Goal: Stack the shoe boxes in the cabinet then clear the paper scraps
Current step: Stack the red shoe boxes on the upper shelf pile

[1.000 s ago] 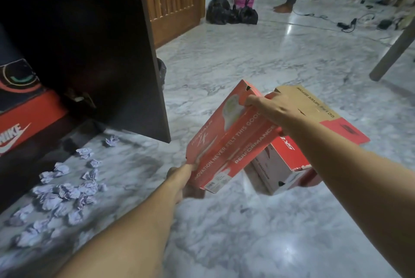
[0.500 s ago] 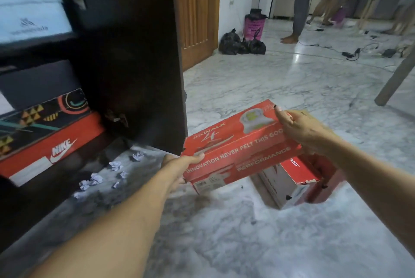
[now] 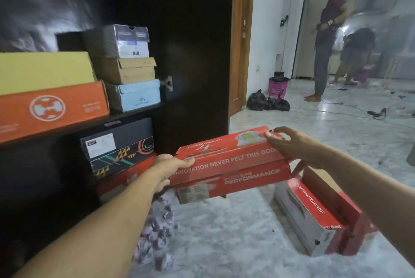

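I hold a red Skechers shoe box level in mid-air, in front of the dark cabinet. My left hand grips its left end and my right hand grips its right top corner. A second red and white shoe box lies on the marble floor below my right arm. Crumpled paper scraps are heaped on the floor by the cabinet's foot, partly hidden by my left arm. Inside the cabinet, boxes are stacked on two shelves: yellow, orange, grey, brown and light blue above, black and patterned ones below.
The cabinet door stands open between the shelves and the room. Two people stand at the far right. Black bags and a pink bin sit by the wall. Cables trail over the floor at the right.
Both hands have raised the red box and carried it left, closer to the shelves. My view has tilted up, bringing the upper shelf into sight.
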The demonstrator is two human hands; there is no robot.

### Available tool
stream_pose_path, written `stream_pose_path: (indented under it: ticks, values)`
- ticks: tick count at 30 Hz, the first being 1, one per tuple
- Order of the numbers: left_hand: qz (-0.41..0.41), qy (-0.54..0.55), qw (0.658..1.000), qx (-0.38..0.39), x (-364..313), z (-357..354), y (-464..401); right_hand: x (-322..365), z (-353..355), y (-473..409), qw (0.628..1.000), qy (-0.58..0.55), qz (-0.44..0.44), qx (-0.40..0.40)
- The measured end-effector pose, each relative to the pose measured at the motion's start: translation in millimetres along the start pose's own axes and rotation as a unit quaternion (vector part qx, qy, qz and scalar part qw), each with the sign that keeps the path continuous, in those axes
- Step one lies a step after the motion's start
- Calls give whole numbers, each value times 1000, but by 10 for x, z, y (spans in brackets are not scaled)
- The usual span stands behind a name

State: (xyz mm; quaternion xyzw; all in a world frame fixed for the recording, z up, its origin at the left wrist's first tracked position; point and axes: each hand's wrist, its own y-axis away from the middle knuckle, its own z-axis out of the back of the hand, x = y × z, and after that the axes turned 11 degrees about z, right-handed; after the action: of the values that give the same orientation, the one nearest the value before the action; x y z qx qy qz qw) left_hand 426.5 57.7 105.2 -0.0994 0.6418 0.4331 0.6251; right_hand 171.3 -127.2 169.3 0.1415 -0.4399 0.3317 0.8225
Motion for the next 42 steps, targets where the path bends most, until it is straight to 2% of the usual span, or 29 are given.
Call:
stream_pose_path:
  ticks: [6, 13, 16, 20, 24, 28, 35, 42]
  values:
    - [-66, -5, 990, -128, -445, 944, 442, 891, -265, -189, 993, -39, 110, 31]
    - [-124, 1, 966, -226, -1119, 1764, 942, 1818, -603, -595, 974, -122, 186, 40]
    - [-171, 41, 946, -273, -1358, 1985, 1135, 2193, -695, -748, 958, -162, 230, 45]
    - [-202, 102, 900, -373, -1741, 2271, 1259, 2751, -812, -974, 936, -207, 281, 41]
    - [-208, 129, 868, -432, -2117, 2595, 1236, 3280, -1040, -1337, 926, -249, 282, 21]
    - [-193, 147, 841, -484, -2367, 3154, 976, 3729, -1363, -1686, 910, -286, 297, 34]
    - [-200, 125, 786, -572, -2389, 3276, 924, 4249, -2058, -2264, 883, -369, 280, 79]
    - [-232, 60, 801, -549, -2254, 3571, 866, 4415, -2525, -2691, 873, -399, 265, 88]
